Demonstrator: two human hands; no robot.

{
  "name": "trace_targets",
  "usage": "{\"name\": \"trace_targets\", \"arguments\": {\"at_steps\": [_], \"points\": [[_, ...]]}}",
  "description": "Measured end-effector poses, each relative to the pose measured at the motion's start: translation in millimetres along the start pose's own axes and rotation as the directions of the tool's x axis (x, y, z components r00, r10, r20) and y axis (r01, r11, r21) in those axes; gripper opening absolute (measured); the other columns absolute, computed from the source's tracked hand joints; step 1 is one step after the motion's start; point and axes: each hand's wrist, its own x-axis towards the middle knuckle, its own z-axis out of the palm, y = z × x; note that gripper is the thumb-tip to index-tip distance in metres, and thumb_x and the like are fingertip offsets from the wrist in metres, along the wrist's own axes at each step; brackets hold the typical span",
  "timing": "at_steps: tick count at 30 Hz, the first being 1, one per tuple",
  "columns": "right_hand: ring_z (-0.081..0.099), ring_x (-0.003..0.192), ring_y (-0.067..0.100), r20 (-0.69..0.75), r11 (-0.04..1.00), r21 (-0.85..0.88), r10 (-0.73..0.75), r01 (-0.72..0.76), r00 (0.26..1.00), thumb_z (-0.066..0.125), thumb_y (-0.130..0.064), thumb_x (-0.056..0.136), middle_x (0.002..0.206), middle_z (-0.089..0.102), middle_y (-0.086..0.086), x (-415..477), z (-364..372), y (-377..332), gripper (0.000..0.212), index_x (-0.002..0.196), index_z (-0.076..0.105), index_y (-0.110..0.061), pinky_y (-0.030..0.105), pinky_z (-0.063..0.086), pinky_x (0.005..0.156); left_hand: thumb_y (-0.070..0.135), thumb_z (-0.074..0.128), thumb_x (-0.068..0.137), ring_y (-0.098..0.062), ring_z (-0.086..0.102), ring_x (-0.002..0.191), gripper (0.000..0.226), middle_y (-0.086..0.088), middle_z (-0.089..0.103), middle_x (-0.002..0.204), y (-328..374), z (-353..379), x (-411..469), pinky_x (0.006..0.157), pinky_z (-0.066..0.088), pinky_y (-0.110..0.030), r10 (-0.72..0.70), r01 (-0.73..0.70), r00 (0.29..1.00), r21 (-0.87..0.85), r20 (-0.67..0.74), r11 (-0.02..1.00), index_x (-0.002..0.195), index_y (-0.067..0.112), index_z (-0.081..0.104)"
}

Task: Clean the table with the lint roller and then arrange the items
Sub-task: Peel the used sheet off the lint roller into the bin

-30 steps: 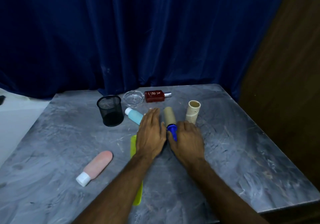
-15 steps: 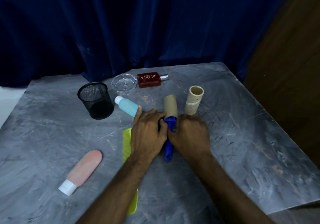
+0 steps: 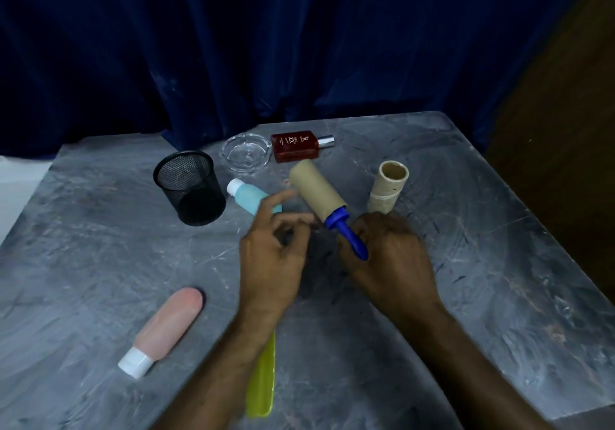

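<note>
A lint roller (image 3: 317, 193), with a tan paper roll and a blue handle, is held raised above the middle of a grey marbled worktop (image 3: 466, 263), the roll angled up and away. The handle is gripped by the curled fingers of the right hand (image 3: 389, 256). The left hand (image 3: 273, 256) is held just beside it, half curled, its fingertips near the roll but gripping nothing that can be seen.

Around the roller lie a blue bottle (image 3: 251, 196) just behind the left hand, a black mesh cup (image 3: 189, 191), a glass dish (image 3: 246, 155), a red flat bottle (image 3: 296, 146) and an upright cardboard tube (image 3: 387, 190). Nearer the person lie a pink tube (image 3: 164, 326) and a yellow-green comb (image 3: 261, 379), partly hidden under the left forearm.

For a good cleaning pass, the roll would probably best be laid flat on bare worktop and drawn in straight overlapping strokes, with the loose bottles lifted aside rather than nudged, since they may roll.
</note>
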Motion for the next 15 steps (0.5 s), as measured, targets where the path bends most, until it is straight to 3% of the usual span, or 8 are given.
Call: {"name": "trace_targets", "arguments": {"at_steps": [2,4,8,11,15], "points": [[0.059,0.085,0.024,-0.034,0.996,0.033,-0.087,0.088,0.996,0.072,-0.030,0.088,0.093,0.068,0.004,-1.1,-16.2,-2.7,0.018,0.098,0.069,-0.014,0.036,0.049,0.074,0.023,0.068,0.093,-0.017,0.082,0.096,0.049,0.000,0.084,0.100,10.5,-13.7,-2.1,0.092,0.063,-0.030,-0.106,0.084,0.991,-0.254,-0.077,0.964,0.140,0.018,0.057],[0.059,0.085,0.021,-0.073,0.983,0.042,-0.175,0.179,0.982,0.070,-0.033,0.090,0.095,0.068,0.001,-0.8,-33.2,-6.0,0.021,0.102,0.071,-0.016,0.037,0.049,0.076,0.031,0.071,0.092,-0.026,0.083,0.090,0.058,-0.003,0.083,0.108,21.4,-32.4,-4.0,0.078,0.069,-0.039,-0.153,0.100,0.981,-0.366,-0.120,0.925,0.145,0.019,0.053],[0.059,0.084,0.021,-0.116,0.935,-0.003,-0.353,0.355,0.928,0.064,-0.035,0.096,0.096,0.066,0.000,2.0,-60.9,-17.7,0.024,0.105,0.072,-0.015,0.040,0.046,0.076,0.053,0.076,0.086,-0.029,0.082,0.098,0.073,-0.002,0.077,0.126,40.5,-74.0,-12.7,0.066,0.068,-0.039,-0.178,0.132,0.981,-0.412,-0.073,0.901,0.150,0.025,0.053],[0.061,0.088,0.023,-0.113,0.891,-0.025,-0.452,0.453,0.885,0.066,-0.032,0.096,0.098,0.066,0.001,2.4,-71.4,-31.2,0.022,0.108,0.074,-0.015,0.042,0.045,0.081,0.071,0.083,0.074,-0.024,0.080,0.101,0.070,-0.004,0.077,0.121,52.7,-96.4,-25.1,0.060,0.066,-0.039,-0.179,0.142,0.982,-0.398,-0.057,0.906,0.129,0.029,0.073],[0.063,0.093,0.027,-0.148,0.868,-0.027,-0.494,0.496,0.857,0.062,-0.033,0.097,0.102,0.067,0.003,0.3,-79.7,-52.3,0.027,0.112,0.075,-0.014,0.048,0.046,0.095,0.072,0.087,0.069,-0.020,0.080,0.089,0.060,-0.002,0.080,0.107,62.6,-114.4,-45.2,0.056,0.065,-0.034,-0.137,0.101,0.987,-0.346,-0.083,0.933,0.106,0.025,0.081]]}}
